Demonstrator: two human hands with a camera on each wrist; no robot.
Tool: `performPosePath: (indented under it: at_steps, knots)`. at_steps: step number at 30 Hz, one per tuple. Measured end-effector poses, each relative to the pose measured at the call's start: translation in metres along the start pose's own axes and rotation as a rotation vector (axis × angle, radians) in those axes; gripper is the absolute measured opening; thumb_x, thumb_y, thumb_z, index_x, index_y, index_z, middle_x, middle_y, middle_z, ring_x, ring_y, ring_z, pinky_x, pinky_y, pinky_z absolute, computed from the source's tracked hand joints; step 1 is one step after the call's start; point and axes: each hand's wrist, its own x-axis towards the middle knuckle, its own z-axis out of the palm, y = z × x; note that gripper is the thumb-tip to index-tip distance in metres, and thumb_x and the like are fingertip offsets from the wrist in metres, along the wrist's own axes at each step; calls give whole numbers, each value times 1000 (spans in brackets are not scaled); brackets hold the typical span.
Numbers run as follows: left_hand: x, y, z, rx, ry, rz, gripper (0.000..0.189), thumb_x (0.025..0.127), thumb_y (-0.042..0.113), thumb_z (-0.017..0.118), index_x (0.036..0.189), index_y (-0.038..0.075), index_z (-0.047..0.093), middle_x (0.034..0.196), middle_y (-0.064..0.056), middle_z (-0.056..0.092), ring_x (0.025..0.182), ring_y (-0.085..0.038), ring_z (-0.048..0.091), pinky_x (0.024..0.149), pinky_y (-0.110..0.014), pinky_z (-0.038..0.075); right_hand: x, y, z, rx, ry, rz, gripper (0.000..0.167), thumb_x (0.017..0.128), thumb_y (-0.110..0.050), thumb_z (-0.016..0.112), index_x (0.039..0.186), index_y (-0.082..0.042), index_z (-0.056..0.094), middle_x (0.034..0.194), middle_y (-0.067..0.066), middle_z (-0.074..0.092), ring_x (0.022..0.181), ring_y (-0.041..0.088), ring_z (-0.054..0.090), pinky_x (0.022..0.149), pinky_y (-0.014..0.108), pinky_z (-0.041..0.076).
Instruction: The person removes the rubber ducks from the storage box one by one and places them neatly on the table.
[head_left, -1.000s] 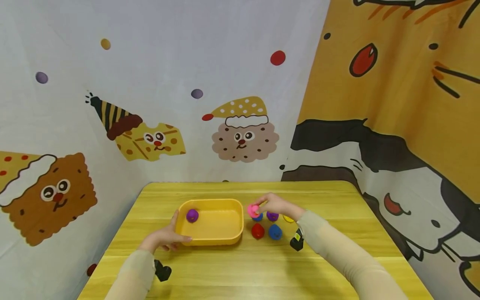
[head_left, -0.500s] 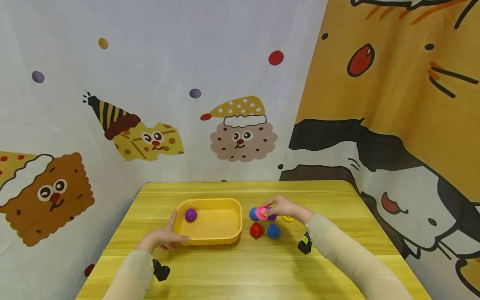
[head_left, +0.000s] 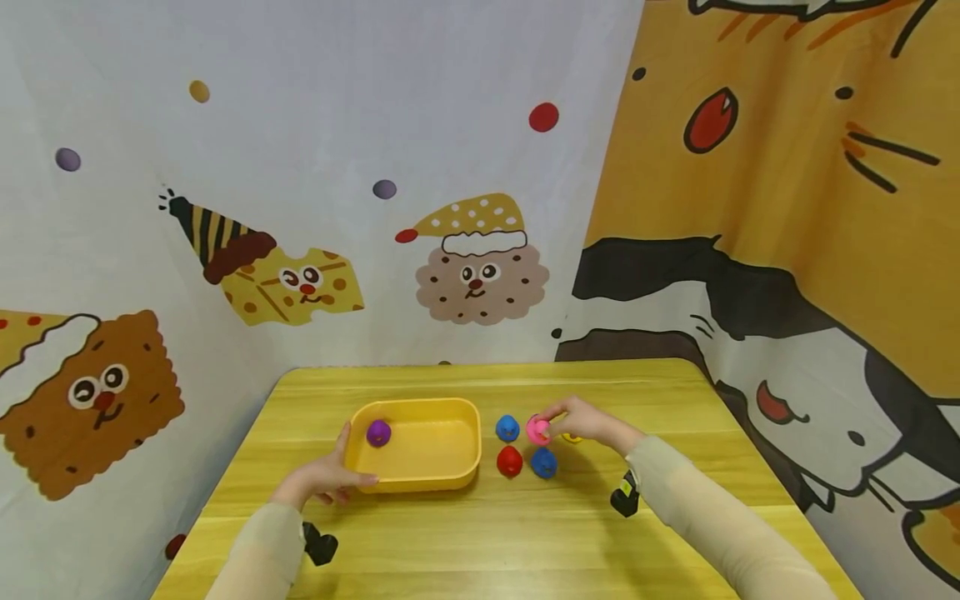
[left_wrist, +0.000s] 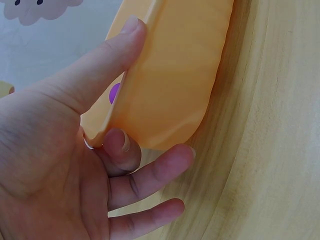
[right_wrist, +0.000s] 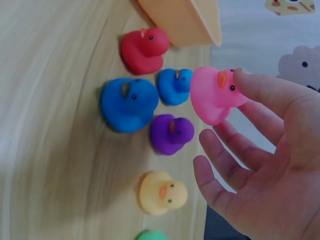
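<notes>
My right hand [head_left: 583, 421] pinches a pink rubber duck [right_wrist: 215, 95] between thumb and fingers, raised over the table. In the right wrist view, a purple duck [right_wrist: 170, 135] and a small blue duck [right_wrist: 174, 86] lie just beside it. A larger blue duck [right_wrist: 129, 105] and a red duck [right_wrist: 145, 50] stand farther left there. My left hand [head_left: 318, 477] grips the left front corner of a yellow plastic tray [head_left: 420, 484], its thumb along the front rim. Inside the tray at the left sits another purple duck [head_left: 378, 432].
A yellow duck [right_wrist: 161, 192] stands past the purple one, with part of a green thing [right_wrist: 152, 235] at the right wrist view's bottom edge. The wooden table [head_left: 450, 542] ends at a cartoon-printed cloth wall [head_left: 300, 125] behind.
My right hand has carried the pink duck rightward, away from the tray, so the small blue duck now shows fully. My left hand keeps its place at the tray's corner.
</notes>
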Motion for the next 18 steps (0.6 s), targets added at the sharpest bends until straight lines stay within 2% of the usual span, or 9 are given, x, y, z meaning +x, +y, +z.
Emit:
performPosePath:
  at_steps: [3,6,9,14,18]
  knots:
    - [2,-3,1,-22,25,-20,131,78,47,79,150,15,-27,122,-26,53,74,-29,65,64,-40,49,-4,5,-2,-9,12,6,36,82,-13,74,114,1,69,115,13,65,77,18,51,59,32,44]
    - [2,-3,2,-5,48,-26,130,78,46,79,150,14,-25,119,-24,54,72,-28,65,62,-41,49,-7,11,-4,-19,25,22,36,82,-15,75,115,0,70,117,13,64,92,20,54,66,38,49]
    - [0,-1,3,14,57,-28,127,80,43,78,151,13,-24,114,-19,57,72,-28,64,63,-43,49,-10,17,-5,-18,30,39,34,83,-15,75,115,-2,71,118,13,64,89,20,54,65,38,48]
    - [-1,0,3,18,52,-29,126,81,42,77,150,13,-24,100,-11,60,73,-28,65,63,-42,48,-15,26,-6,-26,32,41,33,83,-14,74,114,-2,71,116,12,66,81,17,52,59,31,43]
    - [-1,0,3,6,49,-32,126,82,41,78,150,14,-25,100,-11,60,73,-28,65,63,-41,48,-19,31,-5,-33,45,58,34,82,-13,74,113,-1,71,117,13,65,79,17,51,57,29,40]
